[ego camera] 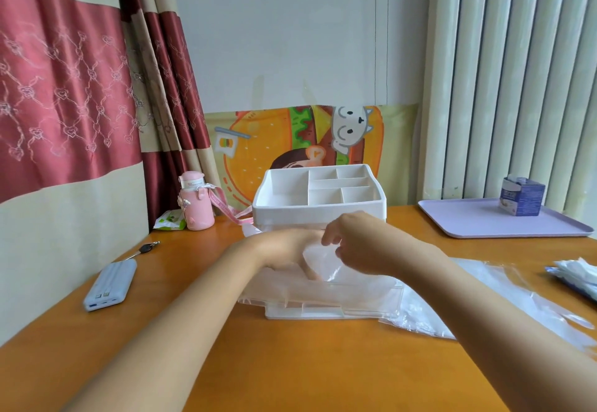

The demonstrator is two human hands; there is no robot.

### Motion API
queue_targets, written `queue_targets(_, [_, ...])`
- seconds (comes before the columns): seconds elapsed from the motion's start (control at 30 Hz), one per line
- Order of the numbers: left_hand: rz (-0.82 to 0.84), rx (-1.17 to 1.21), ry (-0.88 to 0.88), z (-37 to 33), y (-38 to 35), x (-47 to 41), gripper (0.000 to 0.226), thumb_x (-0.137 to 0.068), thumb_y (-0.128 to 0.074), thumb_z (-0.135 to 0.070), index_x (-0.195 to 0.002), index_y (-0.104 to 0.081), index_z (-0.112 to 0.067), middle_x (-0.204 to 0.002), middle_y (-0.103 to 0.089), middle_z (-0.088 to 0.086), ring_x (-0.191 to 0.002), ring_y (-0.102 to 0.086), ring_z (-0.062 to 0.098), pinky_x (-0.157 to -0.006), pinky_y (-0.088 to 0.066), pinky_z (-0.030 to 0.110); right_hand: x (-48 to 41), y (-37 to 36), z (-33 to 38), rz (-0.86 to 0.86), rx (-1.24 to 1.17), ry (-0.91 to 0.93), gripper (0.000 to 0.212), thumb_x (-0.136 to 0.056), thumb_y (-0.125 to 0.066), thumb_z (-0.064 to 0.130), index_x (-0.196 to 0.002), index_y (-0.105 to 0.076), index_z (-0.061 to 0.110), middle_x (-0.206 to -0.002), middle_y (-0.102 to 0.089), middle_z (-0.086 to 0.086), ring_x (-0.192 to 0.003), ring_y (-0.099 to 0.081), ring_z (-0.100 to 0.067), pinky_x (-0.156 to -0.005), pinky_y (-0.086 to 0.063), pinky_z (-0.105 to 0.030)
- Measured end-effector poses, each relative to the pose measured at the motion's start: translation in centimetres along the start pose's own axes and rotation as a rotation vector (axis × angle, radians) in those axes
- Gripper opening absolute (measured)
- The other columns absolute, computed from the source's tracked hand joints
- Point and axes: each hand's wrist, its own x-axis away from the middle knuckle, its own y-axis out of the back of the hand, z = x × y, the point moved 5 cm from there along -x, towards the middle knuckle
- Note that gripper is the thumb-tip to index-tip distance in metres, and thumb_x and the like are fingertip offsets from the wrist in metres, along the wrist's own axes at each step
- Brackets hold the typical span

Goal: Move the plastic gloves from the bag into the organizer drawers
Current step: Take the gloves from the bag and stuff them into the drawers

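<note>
The table (290, 363) is bare wood in front of the white organizer (318, 206), whose drawer (323, 310) is pulled out. The clear bag (484, 285) lies flat at its right edge. Over the drawer, the left hand (290, 248) presses flat-fingered on a plastic glove (323, 261), and the right hand (353, 243) pinches it with curled fingers.

Bare forearms (193, 301), left hand (284, 248), right hand (358, 243)
</note>
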Motion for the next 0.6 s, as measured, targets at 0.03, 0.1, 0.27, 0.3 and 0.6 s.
queue_targets(0.03, [-0.011,0.014,0.002,0.0,-0.2,-0.1,0.071,-0.085,-0.071,-0.022,-0.145,-0.035,-0.031,-0.143,-0.044,-0.012,-0.130,-0.043,0.016,-0.103,-0.038,0.031,-0.3,-0.7,0.0,0.070,0.053,-0.011,0.040,-0.091,-0.049,0.005,-0.128,-0.058,0.018,-0.127,-0.058,-0.003,-0.114,-0.053,-0.022,-0.090,-0.044,-0.026])
queue_targets(0.1, [-0.049,0.042,0.001,0.0,-0.4,-0.2,0.075,-0.085,-0.070,-0.017,-0.148,-0.031,-0.026,-0.146,-0.041,-0.011,-0.134,-0.039,0.013,-0.103,-0.031,0.020,-0.6,-1.8,0.1,0.214,0.144,-0.020,0.044,-0.094,-0.051,0.018,-0.138,-0.047,0.017,-0.136,-0.051,-0.005,-0.123,-0.048,-0.025,-0.096,-0.041,-0.031])
queue_targets(0.27, [-0.092,-0.033,0.063,0.9,0.5,0.9,0.077,-0.088,-0.069,-0.020,-0.151,-0.026,-0.024,-0.155,-0.031,-0.009,-0.139,-0.033,0.012,-0.098,-0.025,0.010,-1.2,-2.9,-0.4,0.448,0.246,-0.033,0.061,-0.093,-0.053,0.046,-0.143,-0.036,0.018,-0.138,-0.049,-0.006,-0.122,-0.050,-0.026,-0.095,-0.042,-0.031])
queue_targets(0.3, [-0.112,-0.081,0.085,1.0,0.9,1.4,0.077,-0.088,-0.069,-0.021,-0.151,-0.025,-0.027,-0.155,-0.029,-0.010,-0.139,-0.033,0.012,-0.102,-0.027,0.014,-1.4,-2.8,-0.7,0.468,0.294,-0.055,0.069,-0.090,-0.055,0.051,-0.147,-0.031,0.020,-0.141,-0.046,-0.004,-0.124,-0.048,-0.025,-0.096,-0.040,-0.030])
queue_targets(0.6, [0.055,-0.334,0.243,1.2,2.4,2.9,0.076,-0.087,-0.069,-0.021,-0.151,-0.028,-0.027,-0.152,-0.037,-0.002,-0.130,-0.045,0.023,-0.092,-0.043,0.025,-3.1,-2.6,-1.6,0.536,0.591,-0.068,0.074,-0.084,-0.066,0.050,-0.143,-0.040,0.015,-0.136,-0.050,-0.005,-0.123,-0.048,-0.028,-0.107,-0.038,-0.038])
